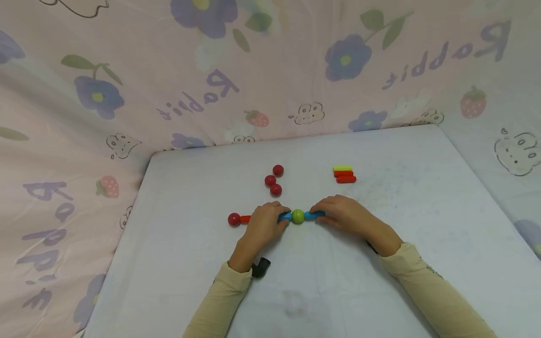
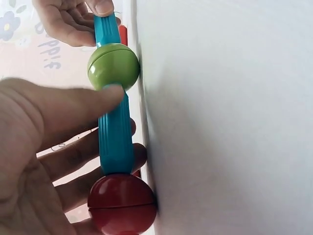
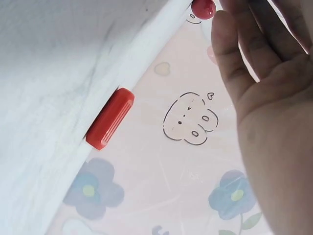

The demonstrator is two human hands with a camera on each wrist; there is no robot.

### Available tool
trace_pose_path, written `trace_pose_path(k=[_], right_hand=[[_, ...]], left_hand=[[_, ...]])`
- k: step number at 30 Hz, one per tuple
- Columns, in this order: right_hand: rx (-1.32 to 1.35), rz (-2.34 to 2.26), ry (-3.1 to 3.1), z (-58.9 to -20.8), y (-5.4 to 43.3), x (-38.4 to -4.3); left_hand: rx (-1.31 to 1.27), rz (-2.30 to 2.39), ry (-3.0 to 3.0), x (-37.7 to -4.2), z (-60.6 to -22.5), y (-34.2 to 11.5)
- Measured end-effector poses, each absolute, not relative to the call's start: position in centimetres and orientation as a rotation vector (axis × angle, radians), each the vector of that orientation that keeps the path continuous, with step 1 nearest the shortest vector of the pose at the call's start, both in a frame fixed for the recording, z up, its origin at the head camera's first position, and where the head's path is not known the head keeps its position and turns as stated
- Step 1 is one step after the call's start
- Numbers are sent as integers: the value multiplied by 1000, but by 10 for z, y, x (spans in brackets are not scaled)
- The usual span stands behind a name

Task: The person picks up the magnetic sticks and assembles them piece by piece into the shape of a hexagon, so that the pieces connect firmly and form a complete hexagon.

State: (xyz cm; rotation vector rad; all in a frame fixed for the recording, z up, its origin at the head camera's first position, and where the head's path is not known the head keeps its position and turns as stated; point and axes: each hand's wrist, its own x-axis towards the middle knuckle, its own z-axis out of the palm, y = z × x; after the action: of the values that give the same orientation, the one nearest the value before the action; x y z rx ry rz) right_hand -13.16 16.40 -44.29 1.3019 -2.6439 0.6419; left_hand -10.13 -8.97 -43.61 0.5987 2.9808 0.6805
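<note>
Red, blue and green rods and balls form a straight row on the table. My left hand (image 1: 263,227) pinches a blue rod (image 2: 115,142) between thumb and fingers; that rod joins a dark red ball (image 2: 122,200) to a green ball (image 1: 297,216). On the green ball's other side, my right hand (image 1: 348,216) grips a second blue rod (image 1: 313,216) with thumb and fingertips. At the row's left end, a red ball (image 1: 234,219) is fixed to a red rod (image 1: 245,219). In the head view, my left hand covers the part between the red and blue rods.
Three loose red balls (image 1: 270,180) lie beyond my left hand. Farther right on the white table (image 1: 190,188) are a yellow rod (image 1: 342,168) and two red rods (image 1: 346,179), side by side. Patterned cloth (image 1: 270,70) hangs behind the table.
</note>
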Motion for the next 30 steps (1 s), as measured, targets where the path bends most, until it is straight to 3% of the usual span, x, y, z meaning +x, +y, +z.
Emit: trace_pose_path(k=[18,30], right_hand=[[1315,609,-2607,-441,156,-128],[1235,348,-2707,-439,155,-171]], left_hand=[[638,597,2956,-101,-436,-85],[509,617,2917,-103,-435,-98]])
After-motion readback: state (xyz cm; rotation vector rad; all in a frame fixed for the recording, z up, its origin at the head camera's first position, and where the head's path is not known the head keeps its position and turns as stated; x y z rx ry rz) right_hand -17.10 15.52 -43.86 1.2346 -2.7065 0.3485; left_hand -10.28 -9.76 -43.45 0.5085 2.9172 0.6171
